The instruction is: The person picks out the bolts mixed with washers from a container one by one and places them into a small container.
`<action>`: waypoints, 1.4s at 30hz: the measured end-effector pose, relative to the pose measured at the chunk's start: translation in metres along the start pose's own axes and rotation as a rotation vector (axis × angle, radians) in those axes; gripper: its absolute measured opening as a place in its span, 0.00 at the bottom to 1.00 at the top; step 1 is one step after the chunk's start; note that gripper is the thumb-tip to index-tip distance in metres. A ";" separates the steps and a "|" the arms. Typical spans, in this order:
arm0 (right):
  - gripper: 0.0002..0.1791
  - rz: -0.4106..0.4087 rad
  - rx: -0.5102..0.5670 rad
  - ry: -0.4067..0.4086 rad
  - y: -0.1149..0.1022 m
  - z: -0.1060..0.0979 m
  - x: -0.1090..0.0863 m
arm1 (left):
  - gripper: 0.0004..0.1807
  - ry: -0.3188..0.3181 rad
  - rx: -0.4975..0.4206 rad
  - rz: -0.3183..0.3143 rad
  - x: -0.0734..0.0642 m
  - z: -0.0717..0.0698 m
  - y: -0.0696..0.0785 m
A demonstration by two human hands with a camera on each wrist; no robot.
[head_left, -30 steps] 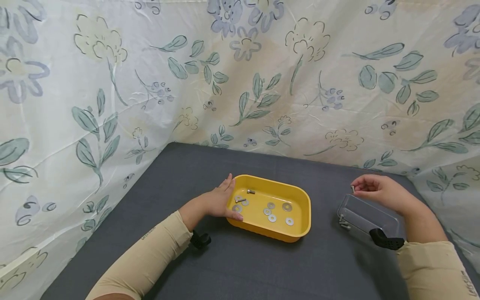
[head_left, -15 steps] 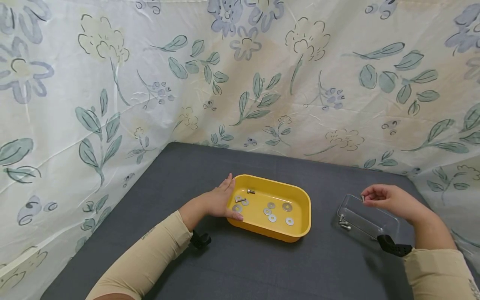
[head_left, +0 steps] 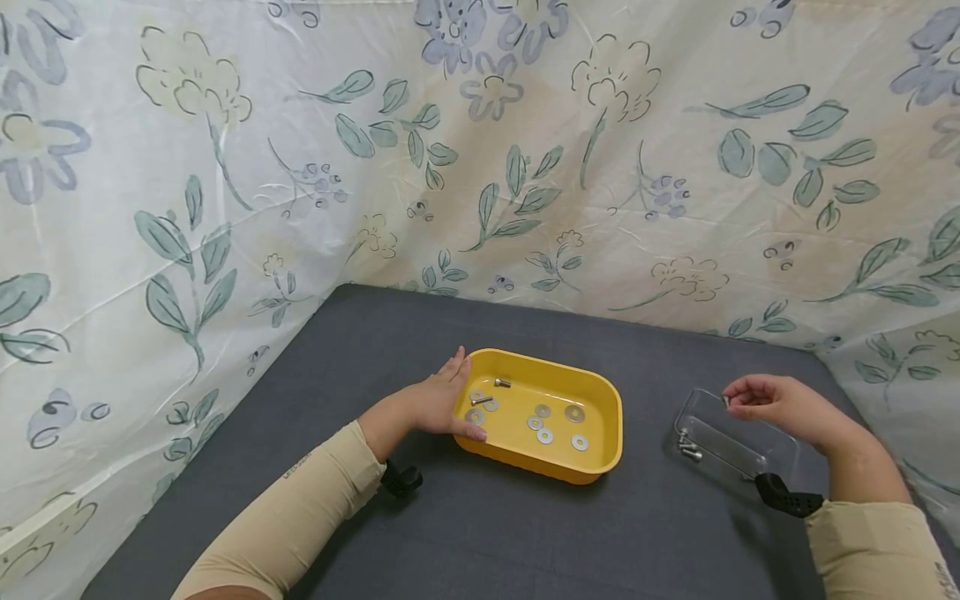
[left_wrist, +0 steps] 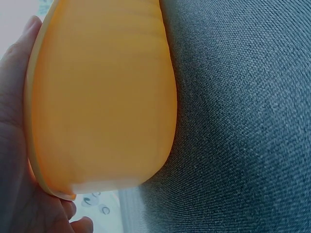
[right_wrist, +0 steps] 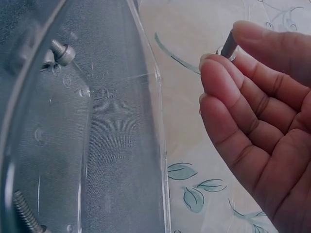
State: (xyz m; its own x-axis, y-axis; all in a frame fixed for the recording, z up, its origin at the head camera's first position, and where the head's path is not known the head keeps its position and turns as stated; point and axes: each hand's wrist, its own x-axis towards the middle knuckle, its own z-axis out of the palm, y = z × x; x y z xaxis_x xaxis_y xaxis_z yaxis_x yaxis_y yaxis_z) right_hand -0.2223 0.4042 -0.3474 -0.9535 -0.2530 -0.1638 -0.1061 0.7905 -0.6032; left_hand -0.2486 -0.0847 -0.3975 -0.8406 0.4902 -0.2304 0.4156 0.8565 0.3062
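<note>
My left hand (head_left: 431, 404) rests against the left end of a yellow plastic tray (head_left: 558, 471); its fingers lie straight along the rim and the thumb reaches the front edge. Inside the tray are two screws (head_left: 481, 401) and several flat washers (head_left: 544, 436). Over a clear plastic box (head_left: 708, 403) at the right, my right hand (head_left: 787, 408) pinches a small screw (right_wrist: 229, 46) between thumb and fingers. Socket-head screws (right_wrist: 62, 52) lie in the left part of that box; the hand and wrist hide part of its right side.
A dark grey cloth (head_left: 465, 533) covers the table under both containers. Floral fabric (head_left: 525, 167) hangs behind it and down the left and right sides. Black wrist cameras sit under the left wrist (head_left: 401, 481) and the right wrist (head_left: 787, 496).
My right hand has shifted a little to the right over the clear box, still pinching the screw, and has stayed there since half a second ago. The left hand and tray have not moved.
</note>
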 end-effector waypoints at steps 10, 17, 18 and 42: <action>0.26 -0.013 -0.031 0.018 0.005 -0.001 0.000 | 0.70 0.002 -0.006 -0.001 0.000 0.000 0.000; 0.23 -0.020 -0.047 0.024 0.002 -0.006 -0.001 | 0.70 -0.003 0.005 -0.004 0.000 0.000 0.000; 0.23 -0.024 -0.049 0.025 0.001 -0.006 -0.001 | 0.70 -0.003 0.002 -0.005 0.000 0.000 0.000; 0.16 -0.182 -0.047 0.064 -0.036 -0.004 0.007 | 0.70 -0.005 0.000 -0.020 0.000 0.000 0.000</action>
State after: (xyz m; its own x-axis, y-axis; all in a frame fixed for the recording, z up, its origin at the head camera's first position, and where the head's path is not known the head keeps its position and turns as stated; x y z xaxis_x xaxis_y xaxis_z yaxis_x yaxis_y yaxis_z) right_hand -0.2267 0.3761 -0.3234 -0.9333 -0.3591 -0.0039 -0.2901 0.7603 -0.5813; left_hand -0.2484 -0.0849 -0.3970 -0.8469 0.4739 -0.2412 0.3988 0.8661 0.3014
